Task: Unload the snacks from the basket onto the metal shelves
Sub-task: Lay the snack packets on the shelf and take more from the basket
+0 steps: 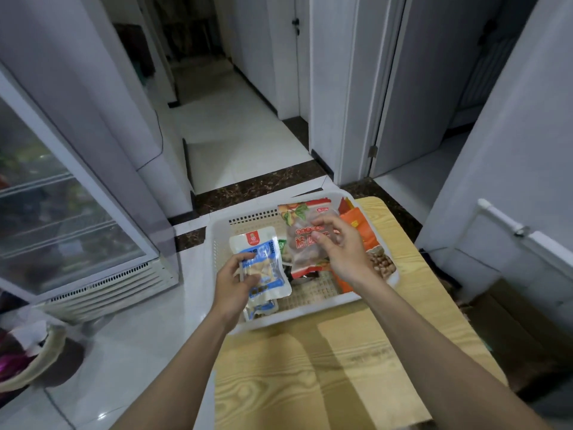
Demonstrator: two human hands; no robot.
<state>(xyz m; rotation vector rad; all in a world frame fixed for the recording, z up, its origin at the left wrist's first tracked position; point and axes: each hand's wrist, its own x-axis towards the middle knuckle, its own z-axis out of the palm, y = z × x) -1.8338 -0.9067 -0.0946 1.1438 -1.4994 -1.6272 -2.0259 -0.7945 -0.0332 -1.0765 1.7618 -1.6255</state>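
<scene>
White plastic basket (311, 309) sits at the far end of a pale wood-grain table (356, 367). Left hand (234, 287) grips a blue-and-white snack pack (263, 259) by its lower left edge, held over the basket's left side. Right hand (344, 246) pinches a clear, red-trimmed pack (302, 243) of brown fruit, raised above the basket's middle. Inside the basket: orange packets (361, 228) along the right wall, a peanut bag (383, 263) near them, a second blue pack (260, 308) under the left hand. Glass-door cooler (62, 212) stands at left.
</scene>
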